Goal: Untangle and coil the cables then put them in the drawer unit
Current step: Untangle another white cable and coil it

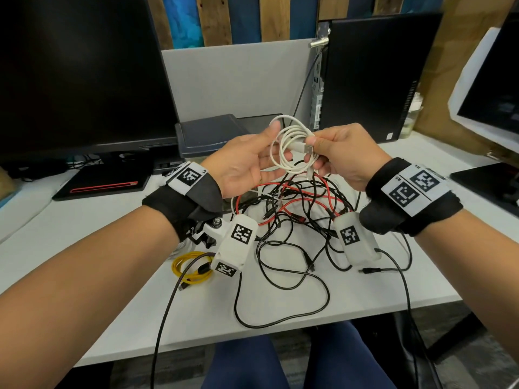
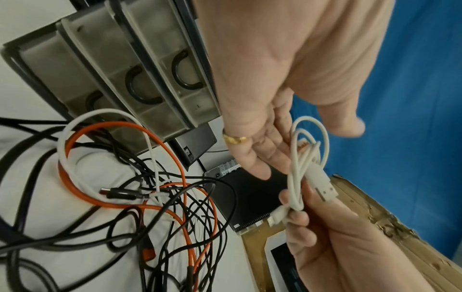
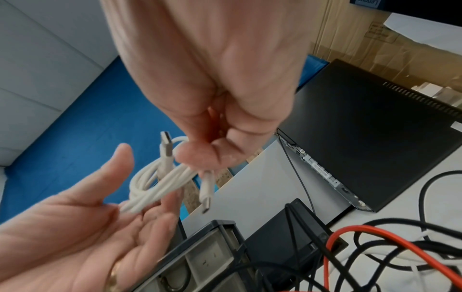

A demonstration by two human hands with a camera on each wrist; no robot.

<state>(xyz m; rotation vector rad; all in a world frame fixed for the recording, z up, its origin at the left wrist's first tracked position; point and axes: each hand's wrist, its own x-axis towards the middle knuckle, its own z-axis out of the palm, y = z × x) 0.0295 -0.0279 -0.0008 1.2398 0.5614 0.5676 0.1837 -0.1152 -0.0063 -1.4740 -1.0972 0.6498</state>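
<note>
White cable (image 1: 292, 148), coiled, hangs above the desk (image 1: 112, 220) middle, pinched in the right grip (image 1: 341, 153) by thumb and fingers near its plugs. Left grip (image 1: 247, 161) lies palm-up and loose, fingers straight, just beside the coil. Below, black and red cables (image 1: 297, 209) lie tangled. Yellow cable (image 1: 191, 266) sits coiled near the front edge. Drawer unit (image 1: 207, 134) stands behind, toward the back.
</note>
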